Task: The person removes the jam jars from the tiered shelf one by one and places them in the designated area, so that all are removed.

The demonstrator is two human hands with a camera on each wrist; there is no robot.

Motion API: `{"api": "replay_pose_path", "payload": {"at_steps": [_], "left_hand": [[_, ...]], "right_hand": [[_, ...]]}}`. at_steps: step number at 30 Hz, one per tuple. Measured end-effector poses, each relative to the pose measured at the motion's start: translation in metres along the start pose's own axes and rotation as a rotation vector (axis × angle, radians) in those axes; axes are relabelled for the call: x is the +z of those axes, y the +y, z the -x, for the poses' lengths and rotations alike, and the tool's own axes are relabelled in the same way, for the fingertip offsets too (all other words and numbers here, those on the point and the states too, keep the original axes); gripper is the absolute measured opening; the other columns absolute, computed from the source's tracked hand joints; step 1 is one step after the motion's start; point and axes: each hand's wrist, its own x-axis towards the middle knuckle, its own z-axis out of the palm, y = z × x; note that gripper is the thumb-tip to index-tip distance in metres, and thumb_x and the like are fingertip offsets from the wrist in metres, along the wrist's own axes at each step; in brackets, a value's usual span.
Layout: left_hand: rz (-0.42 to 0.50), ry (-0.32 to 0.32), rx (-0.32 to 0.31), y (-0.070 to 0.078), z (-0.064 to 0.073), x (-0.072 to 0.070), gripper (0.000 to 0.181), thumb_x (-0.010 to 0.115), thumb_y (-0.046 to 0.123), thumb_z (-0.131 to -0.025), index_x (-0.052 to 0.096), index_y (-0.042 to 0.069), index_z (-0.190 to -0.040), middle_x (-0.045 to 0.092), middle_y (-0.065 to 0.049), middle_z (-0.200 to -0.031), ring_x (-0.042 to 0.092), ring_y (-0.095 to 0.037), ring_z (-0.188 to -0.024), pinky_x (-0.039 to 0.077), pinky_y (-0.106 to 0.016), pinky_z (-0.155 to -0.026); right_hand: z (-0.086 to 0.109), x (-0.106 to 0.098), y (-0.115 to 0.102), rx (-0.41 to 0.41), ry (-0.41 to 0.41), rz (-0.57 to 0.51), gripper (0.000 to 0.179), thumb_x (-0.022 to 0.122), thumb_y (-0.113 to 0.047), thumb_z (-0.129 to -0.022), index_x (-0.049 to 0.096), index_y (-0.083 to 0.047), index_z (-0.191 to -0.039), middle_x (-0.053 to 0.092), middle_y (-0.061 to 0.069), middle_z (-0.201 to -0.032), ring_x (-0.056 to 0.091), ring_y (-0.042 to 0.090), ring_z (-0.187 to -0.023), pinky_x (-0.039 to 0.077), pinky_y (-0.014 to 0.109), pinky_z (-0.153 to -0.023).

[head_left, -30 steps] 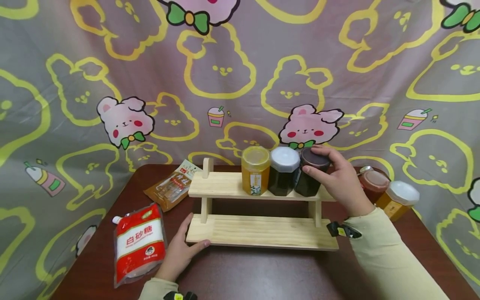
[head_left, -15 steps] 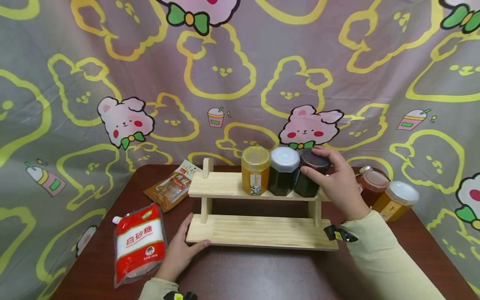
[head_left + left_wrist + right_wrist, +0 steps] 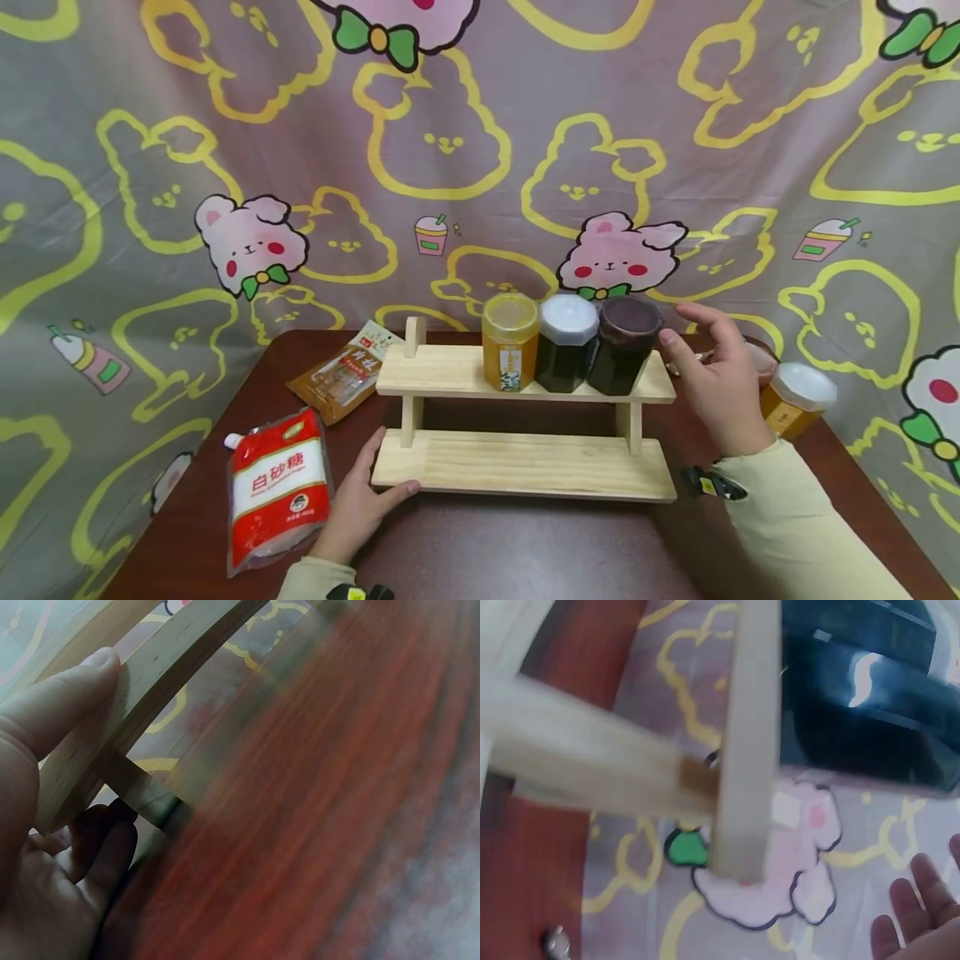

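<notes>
A two-tier wooden shelf (image 3: 517, 462) stands on the table. My left hand (image 3: 352, 504) grips its lower left end; in the left wrist view the thumb (image 3: 71, 697) lies on the board and the fingers curl underneath. On the upper tier, a yellow jar (image 3: 510, 346), a dark jar with a white lid (image 3: 566, 346) and a dark jar with a dark lid (image 3: 621, 350) stand side by side. Just right of the dark-lidded jar, my right hand (image 3: 720, 379) is apart from it, fingers extended and holding nothing. The right wrist view shows the fingers (image 3: 919, 907) below that jar.
Behind my right hand, a red-brown jar (image 3: 761, 358) is partly hidden, beside an amber jar with a white lid (image 3: 798, 396). A red and white sugar pouch (image 3: 277, 487) lies left of the shelf. A brown packet (image 3: 345, 371) lies behind it. A patterned curtain (image 3: 480, 225) hangs behind the table.
My right hand has let go of the dark-lidded jar and moved right, away from it. The jar stays on the upper tier. My left hand keeps its hold on the shelf.
</notes>
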Motion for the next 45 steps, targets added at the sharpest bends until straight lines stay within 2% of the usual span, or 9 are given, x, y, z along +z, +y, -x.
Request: {"api": "replay_pose_path", "payload": {"at_steps": [2,9,13,22,27,30,34,37,45], "left_hand": [[-0.002,-0.002,0.002,0.000,0.000,0.000,0.106,0.090,0.033,-0.075,0.028,0.006,-0.158,0.041,-0.021,-0.154,0.037,-0.037,-0.141,0.030,-0.058,-0.113],[0.008,-0.007,-0.012,0.000,0.001,-0.001,0.107,0.090,0.034,-0.075,0.028,0.007,-0.158,0.040,-0.020,-0.155,0.036,-0.036,-0.142,0.029,-0.057,-0.114],[0.008,-0.008,-0.014,-0.001,0.000,0.000,0.109,0.090,0.035,-0.075,0.026,0.008,-0.159,0.040,-0.020,-0.155,0.035,-0.035,-0.142,0.028,-0.057,-0.114],[0.003,-0.016,-0.015,-0.002,-0.001,-0.001,0.109,0.090,0.035,-0.075,0.026,0.008,-0.159,0.038,-0.019,-0.157,0.034,-0.035,-0.144,0.029,-0.056,-0.114],[-0.004,-0.017,-0.016,-0.003,-0.001,-0.001,0.109,0.089,0.037,-0.075,0.026,0.007,-0.159,0.037,-0.019,-0.157,0.034,-0.036,-0.144,0.029,-0.057,-0.114],[-0.007,-0.018,-0.018,-0.003,-0.001,-0.001,0.109,0.089,0.037,-0.075,0.026,0.008,-0.159,0.038,-0.019,-0.157,0.034,-0.036,-0.144,0.029,-0.057,-0.114],[-0.017,-0.021,-0.023,-0.003,-0.001,-0.001,0.109,0.089,0.039,-0.075,0.026,0.009,-0.159,0.039,-0.018,-0.156,0.036,-0.036,-0.143,0.030,-0.057,-0.113],[-0.021,-0.021,-0.024,-0.002,0.000,-0.001,0.109,0.089,0.040,-0.075,0.027,0.010,-0.159,0.039,-0.018,-0.156,0.036,-0.036,-0.143,0.030,-0.057,-0.113],[-0.023,-0.018,-0.032,-0.001,-0.001,-0.001,0.110,0.089,0.040,-0.074,0.026,0.010,-0.159,0.039,-0.018,-0.156,0.036,-0.037,-0.143,0.030,-0.058,-0.113]], "right_hand": [[0.001,-0.004,0.006,-0.009,0.054,0.001,0.038,0.069,-0.011,-0.095,0.061,-0.005,-0.133,0.058,0.001,-0.123,0.057,0.000,-0.090,0.044,0.010,-0.065],[0.001,-0.021,0.029,-0.029,0.196,0.051,0.026,0.071,-0.006,-0.091,0.068,0.002,-0.116,0.060,-0.016,-0.111,0.050,-0.005,-0.107,0.037,0.014,-0.085],[-0.001,-0.033,0.047,-0.030,0.280,0.064,0.024,0.072,-0.005,-0.088,0.070,0.005,-0.110,0.057,-0.026,-0.104,0.052,-0.006,-0.105,0.038,0.013,-0.086],[-0.003,-0.056,0.082,0.131,0.437,0.130,0.031,0.071,-0.018,-0.089,0.069,0.005,-0.110,0.052,-0.030,-0.099,0.045,-0.006,-0.099,0.031,0.017,-0.089],[-0.003,-0.065,0.097,0.173,0.442,0.205,0.034,0.070,-0.022,-0.089,0.069,0.003,-0.112,0.047,-0.033,-0.099,0.043,-0.009,-0.102,0.031,0.017,-0.092],[-0.001,-0.069,0.105,0.204,0.426,0.248,0.035,0.069,-0.024,-0.089,0.069,0.002,-0.114,0.045,-0.033,-0.102,0.047,-0.002,-0.108,0.032,0.018,-0.096],[0.003,-0.073,0.114,0.207,0.395,0.283,0.037,0.068,-0.022,-0.089,0.069,0.001,-0.119,0.063,-0.010,-0.121,0.051,0.018,-0.124,0.032,0.025,-0.107],[0.005,-0.076,0.121,0.214,0.353,0.298,0.042,0.067,-0.020,-0.089,0.067,0.001,-0.125,0.060,0.010,-0.139,0.047,0.029,-0.133,0.027,0.035,-0.116],[0.012,-0.084,0.134,0.345,0.230,0.328,0.056,0.068,-0.023,-0.090,0.056,0.003,-0.138,0.046,0.018,-0.150,0.033,0.036,-0.142,0.021,0.046,-0.119]]}}
